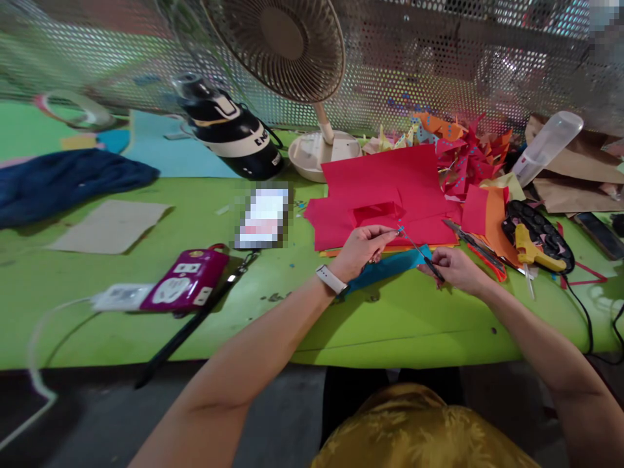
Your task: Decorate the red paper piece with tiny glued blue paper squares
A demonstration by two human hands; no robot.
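Observation:
My left hand, with a pale watch on its wrist, is closed in a pinch at a tiny blue piece, probably paper. In my closed right hand is a slim tool with a black handle; its thin metal end reaches up left to the blue piece. I cannot make out the tool's exact kind. Under both hands a blue paper strip lies on the green table. Just beyond them are stacked red paper sheets, with orange edges showing below.
Right of my hands lie an orange-handled cutter and a yellow glue gun on a black tray. Paper scraps pile behind. Leftward are a phone, a purple power adapter, a black bottle and a fan.

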